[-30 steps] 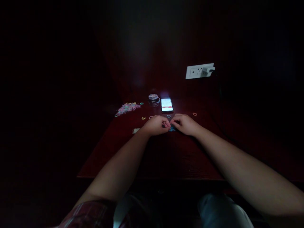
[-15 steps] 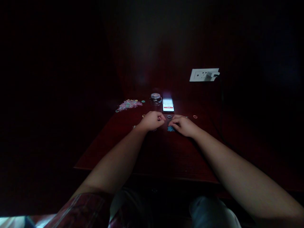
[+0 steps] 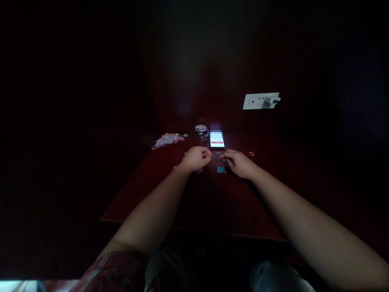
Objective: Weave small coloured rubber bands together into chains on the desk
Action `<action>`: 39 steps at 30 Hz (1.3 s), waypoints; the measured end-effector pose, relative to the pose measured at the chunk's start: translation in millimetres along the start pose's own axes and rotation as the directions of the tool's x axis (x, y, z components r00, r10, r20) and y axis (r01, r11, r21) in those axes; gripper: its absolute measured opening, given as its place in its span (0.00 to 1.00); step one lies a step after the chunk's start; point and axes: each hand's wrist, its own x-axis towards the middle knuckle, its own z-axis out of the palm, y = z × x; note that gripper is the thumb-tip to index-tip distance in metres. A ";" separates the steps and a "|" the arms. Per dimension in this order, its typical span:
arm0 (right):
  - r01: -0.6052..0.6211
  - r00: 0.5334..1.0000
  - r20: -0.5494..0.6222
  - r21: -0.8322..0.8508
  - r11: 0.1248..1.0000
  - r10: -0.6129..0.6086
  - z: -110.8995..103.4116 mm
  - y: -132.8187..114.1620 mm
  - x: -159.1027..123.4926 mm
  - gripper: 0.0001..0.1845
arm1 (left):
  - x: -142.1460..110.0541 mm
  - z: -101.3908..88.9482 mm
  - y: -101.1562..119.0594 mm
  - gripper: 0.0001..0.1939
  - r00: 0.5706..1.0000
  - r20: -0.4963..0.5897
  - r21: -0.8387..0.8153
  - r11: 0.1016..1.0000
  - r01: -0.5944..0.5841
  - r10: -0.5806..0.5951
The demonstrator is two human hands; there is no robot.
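Note:
On a dark red table [image 3: 212, 202] my left hand [image 3: 196, 158] is curled into a loose fist, and what it holds is too small to make out. My right hand [image 3: 238, 162] lies just right of it, fingers bent and pinched near a small dark ring [image 3: 218, 153]. A little heap of blue rubber bands [image 3: 221, 170] rests on the table between my wrists. A pile of pale pink and green rubber bands [image 3: 168, 140] lies at the far left.
A lit phone [image 3: 216, 140] lies flat behind my hands, beside a small glass jar [image 3: 201, 131]. Single loose bands [image 3: 251, 153] dot the tabletop. A white wall socket [image 3: 258, 101] with a plugged charger and dark cable is at the back right. The room is very dark.
My hands have drawn apart and moved slightly toward the phone, leaving the blue bands lying uncovered on the table. The camera view shifted a little.

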 end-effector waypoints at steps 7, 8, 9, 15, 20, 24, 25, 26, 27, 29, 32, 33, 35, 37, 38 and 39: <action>-0.083 0.994 -0.062 0.040 0.996 0.085 -0.4 1.4 -1.3 0.13 | 0.4 -23.3 -25.0 0.11 0.943 -0.320 0.029 0.994 0.106 -0.091; -0.090 0.994 -0.059 0.043 0.995 0.093 -0.1 1.4 -1.5 0.13 | -3.0 -31.5 -36.0 0.12 0.918 -0.370 0.039 0.985 0.169 -0.142; -0.100 0.993 -0.063 0.043 0.994 0.103 0.1 1.3 -1.6 0.13 | -7.7 -40.4 -48.4 0.13 0.891 -0.408 0.062 0.968 0.243 -0.198; -0.135 0.988 -0.069 0.066 0.989 0.139 1.9 1.3 -2.0 0.13 | -36.4 -75.1 -114.3 0.15 0.756 -0.445 0.254 0.742 0.621 -0.480; -0.138 0.986 -0.078 0.088 0.987 0.145 0.9 1.9 -2.2 0.12 | -26.3 -68.8 -121.8 0.19 0.784 -0.394 0.359 0.704 0.612 -0.481; -0.150 0.984 -0.085 0.084 0.985 0.157 -1.0 -0.3 -2.7 0.12 | -17.3 -66.6 -121.2 0.22 0.787 -0.372 0.412 0.672 0.616 -0.493; -0.150 0.984 -0.087 0.087 0.985 0.157 -1.3 -0.9 -2.8 0.12 | -16.5 -67.0 -121.6 0.23 0.784 -0.372 0.418 0.665 0.619 -0.497; -0.148 0.984 -0.089 0.093 0.985 0.157 -1.4 -1.6 -3.0 0.11 | -16.1 -67.6 -122.0 0.23 0.783 -0.371 0.424 0.660 0.621 -0.499; -0.146 0.984 -0.088 0.099 0.984 0.155 -1.5 -2.2 -3.1 0.11 | -16.1 -68.2 -122.3 0.23 0.783 -0.372 0.427 0.657 0.622 -0.500; -0.151 0.983 -0.090 0.106 0.983 0.161 -1.5 -3.5 -3.3 0.11 | -16.3 -69.1 -122.3 0.23 0.784 -0.373 0.429 0.657 0.620 -0.497; -0.162 0.980 -0.103 0.105 0.981 0.173 -1.8 -5.9 -3.4 0.11 | -16.4 -69.6 -121.6 0.22 0.788 -0.382 0.423 0.666 0.614 -0.483; -0.160 0.979 -0.110 0.107 0.981 0.172 -2.0 -6.7 -3.3 0.11 | -16.3 -69.8 -121.3 0.21 0.789 -0.386 0.419 0.671 0.612 -0.478; -0.149 0.979 -0.121 0.118 0.982 0.164 -2.6 -8.3 -3.2 0.11 | -16.5 -70.5 -120.9 0.20 0.792 -0.392 0.405 0.685 0.605 -0.468; -0.139 0.980 -0.127 0.130 0.982 0.155 -3.3 -10.1 -3.1 0.11 | -18.0 -72.1 -120.7 0.17 0.791 -0.398 0.381 0.700 0.604 -0.465; -0.134 0.980 -0.131 0.135 0.982 0.152 -3.8 -11.1 -3.1 0.11 | -19.5 -73.3 -120.7 0.15 0.786 -0.402 0.365 0.705 0.608 -0.469; -0.132 0.979 -0.135 0.138 0.982 0.150 -4.2 -12.2 -3.1 0.11 | -21.3 -74.7 -120.8 0.14 0.778 -0.407 0.347 0.708 0.616 -0.478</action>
